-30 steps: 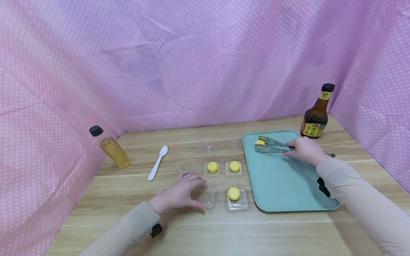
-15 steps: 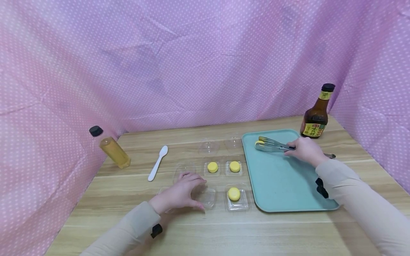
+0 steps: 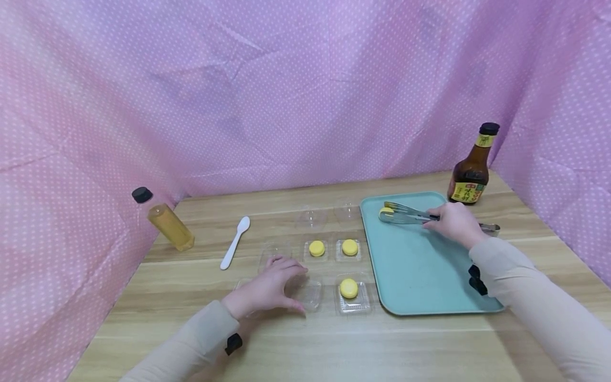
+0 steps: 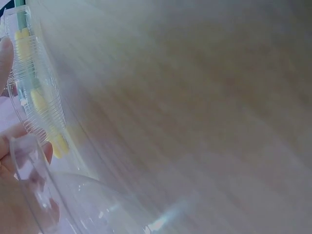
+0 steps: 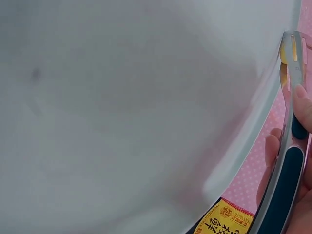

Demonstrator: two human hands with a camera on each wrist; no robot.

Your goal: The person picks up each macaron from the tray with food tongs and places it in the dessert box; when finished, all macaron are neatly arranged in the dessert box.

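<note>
My right hand (image 3: 455, 225) grips metal tongs (image 3: 406, 214) with dark handle pads over the pale green tray (image 3: 425, 281). At the tray's far left, the slotted tong ends sit on either side of a yellow macaron (image 3: 385, 212), partly hidden by them. Thumb and fingers of my left hand (image 3: 272, 286) hold a clear plastic box (image 3: 311, 294) from two sides on the table; its clear lid (image 4: 44, 190) lies by the palm. Beside it, three open clear boxes each contain a yellow macaron: near right (image 3: 349, 288), far left (image 3: 317, 248) and far right (image 3: 350, 247).
Clear lids (image 3: 311, 217) lie behind the far boxes. A white spoon (image 3: 235, 243) rests left of the boxes. At the table's left edge stands a bottle of yellow liquid (image 3: 172, 227); a brown sauce bottle (image 3: 469, 175) stands behind the tray. A pink dotted cloth (image 3: 286, 95) hangs behind.
The tongs' ends have drawn closer together about the macaron, and the right hand has shifted very slightly. The left hand stays in place on the box.
</note>
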